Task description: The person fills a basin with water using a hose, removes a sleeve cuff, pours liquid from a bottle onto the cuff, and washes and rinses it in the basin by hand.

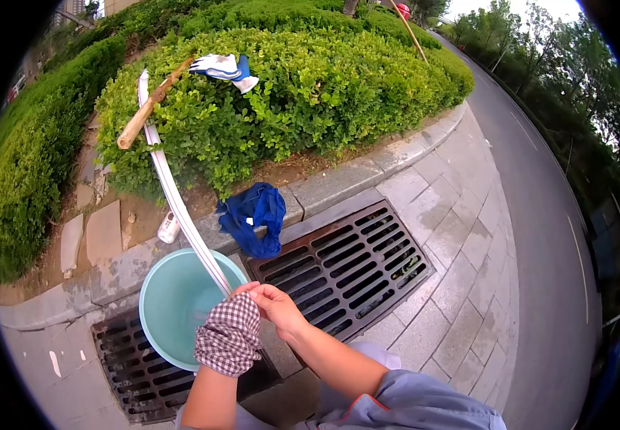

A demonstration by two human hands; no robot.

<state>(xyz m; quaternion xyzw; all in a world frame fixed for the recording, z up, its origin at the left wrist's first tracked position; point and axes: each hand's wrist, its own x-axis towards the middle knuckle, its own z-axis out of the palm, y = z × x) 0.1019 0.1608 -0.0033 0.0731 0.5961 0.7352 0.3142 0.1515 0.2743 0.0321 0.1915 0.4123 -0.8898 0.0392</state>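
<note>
A checkered cloth sleeve (pixel 230 335) is bunched around my left wrist and covers much of that hand. The fingers of my left hand (pixel 242 290) show just beyond it, pressed together by the end of a white flat hose (pixel 181 204). My right hand (pixel 278 308) touches the left fingertips in a pinch; what lies between the fingers is too small to tell. Under the hose end and left of my hands is a light green bucket (pixel 170 308). The hose runs from the bucket up onto the hedge.
Two metal drain grates (pixel 349 265) (pixel 134 383) lie in the paving. A blue cloth (pixel 253 218) hangs over the curb (pixel 346 183), near a can (pixel 169 228). On the hedge (pixel 303 93) are a wooden stick (pixel 154 104) and white-blue gloves (pixel 224 69). A road (pixel 539 193) runs along the right.
</note>
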